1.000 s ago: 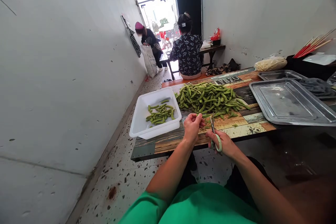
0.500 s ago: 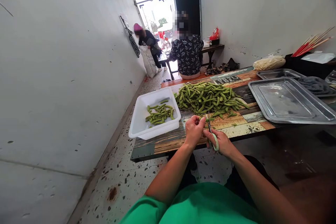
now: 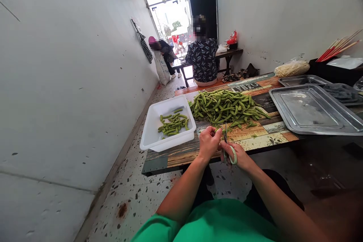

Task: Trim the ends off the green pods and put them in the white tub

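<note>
My left hand (image 3: pixel 209 142) is closed in a pinch around a green edamame pod (image 3: pixel 224 131), most of it hidden by the fingers. Pale-handled scissors (image 3: pixel 233 155) are gripped in my right hand (image 3: pixel 237 155), their blades pointing away from me right beside the pod. The two hands almost touch over the table's near edge. Just beyond them lies a large heap of edamame pods (image 3: pixel 224 106). To the left, a white plastic tub (image 3: pixel 147 136) holds some more pods on its bottom.
Metal trays (image 3: pixel 309 109) sit on the right of the patterned wooden table (image 3: pixel 181 157). Behind them are a bag of thin sticks (image 3: pixel 292 68) and a black box (image 3: pixel 320 69) with red-ended skewers. One person (image 3: pixel 202 60) sits ahead; another (image 3: pixel 164 51) bends over a white sack (image 3: pixel 161 69).
My hands and the scissors have hardly moved; the blades look a little closer together. The person by the sack has bent lower, and the view has shifted slightly.
</note>
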